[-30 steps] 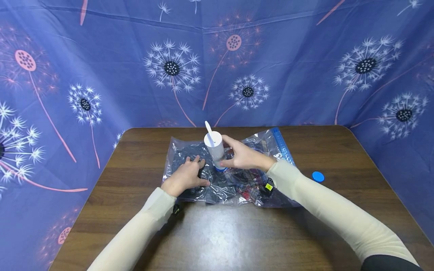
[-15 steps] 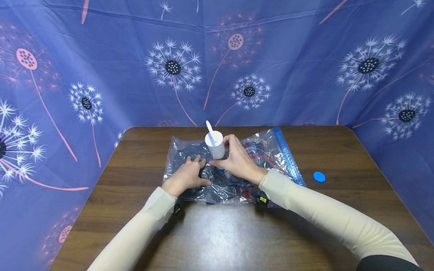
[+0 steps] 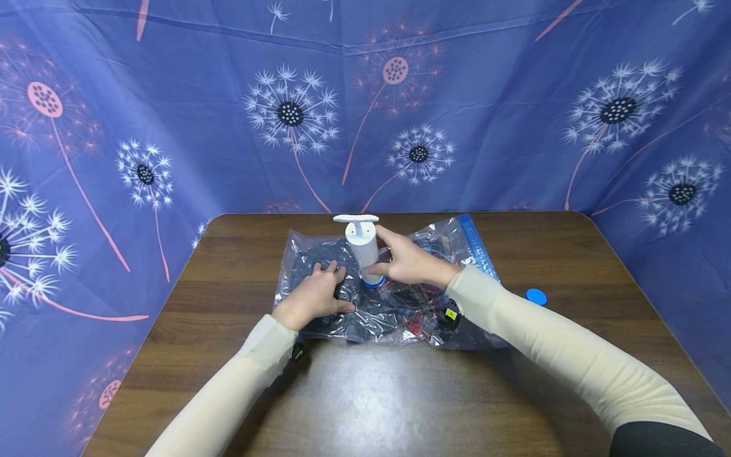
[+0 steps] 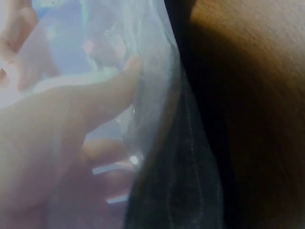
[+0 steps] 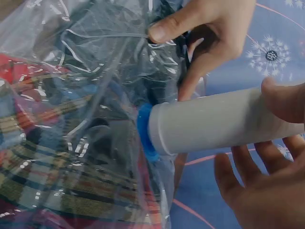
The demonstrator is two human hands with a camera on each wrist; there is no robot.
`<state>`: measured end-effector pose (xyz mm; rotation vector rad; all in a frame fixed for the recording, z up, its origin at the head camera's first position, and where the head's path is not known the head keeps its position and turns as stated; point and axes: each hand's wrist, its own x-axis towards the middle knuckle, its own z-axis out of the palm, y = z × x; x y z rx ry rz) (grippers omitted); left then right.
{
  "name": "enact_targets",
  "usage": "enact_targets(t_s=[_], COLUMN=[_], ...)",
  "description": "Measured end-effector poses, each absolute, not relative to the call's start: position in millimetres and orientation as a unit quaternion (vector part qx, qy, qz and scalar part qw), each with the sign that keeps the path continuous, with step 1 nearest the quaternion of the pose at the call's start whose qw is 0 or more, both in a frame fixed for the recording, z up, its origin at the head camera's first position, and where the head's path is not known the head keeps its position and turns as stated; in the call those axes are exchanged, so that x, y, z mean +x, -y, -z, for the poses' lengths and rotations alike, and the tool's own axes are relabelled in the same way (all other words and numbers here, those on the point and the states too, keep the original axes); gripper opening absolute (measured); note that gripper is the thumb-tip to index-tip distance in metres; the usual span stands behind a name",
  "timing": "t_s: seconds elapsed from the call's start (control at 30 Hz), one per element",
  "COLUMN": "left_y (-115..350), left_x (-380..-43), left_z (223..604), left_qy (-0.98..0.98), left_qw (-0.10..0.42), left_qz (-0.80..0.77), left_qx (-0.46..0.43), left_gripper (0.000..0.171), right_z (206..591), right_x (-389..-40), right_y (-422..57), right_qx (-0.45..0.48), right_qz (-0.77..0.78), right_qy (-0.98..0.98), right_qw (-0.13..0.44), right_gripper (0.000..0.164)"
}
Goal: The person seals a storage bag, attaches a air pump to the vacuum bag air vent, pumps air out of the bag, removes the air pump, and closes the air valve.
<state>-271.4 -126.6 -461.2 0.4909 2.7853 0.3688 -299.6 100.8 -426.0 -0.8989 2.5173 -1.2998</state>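
Observation:
A white hand pump [image 3: 362,252] stands upright on the blue valve ring [image 3: 374,284] of a clear plastic storage bag [image 3: 371,329]. Its T-shaped handle [image 3: 355,218] lies crosswise, low over the barrel's top. My right hand [image 3: 412,261] grips the barrel from the right, thumb in front, fingers partly behind. In the right wrist view, the pump's base meets the blue ring. Left of the pump, my left hand [image 3: 311,299] rests on the bag with spread fingers. Dark and plaid clothes [image 5: 57,186] show through the plastic. The left wrist view is hazy, with plastic near the thumb.
A round blue cap [image 3: 536,296] lies on the brown wooden table [image 3: 365,400], right of the bag. The bag's blue zip edge [image 3: 477,244] runs along its right side. A blue dandelion-print cloth [image 3: 342,127] hangs behind the table.
The pump's handle has turned from pointing away to lying crosswise. My right hand dipped toward me around the barrel, then came back up. My left hand has stayed in place.

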Motion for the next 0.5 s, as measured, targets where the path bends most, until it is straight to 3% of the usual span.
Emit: enact_targets(t_s=[0.23,0.5], left_y=[126,126], left_x=[-272,-271], left_z=[462,461], left_qy=[-0.967,-0.966], left_qw=[0.14,0.14], left_qz=[-0.122,-0.126], left_qx=[0.174,0.177], left_gripper=[0.095,0.096], right_z=[425,434], right_x=[-290,-269], right_y=[-100,-83], right_qx=[-0.326,-0.242], right_qz=[0.44,0.436], right_qy=[-0.829,-0.867], right_qw=[0.112,0.018], right_gripper=[0.079,0.104])
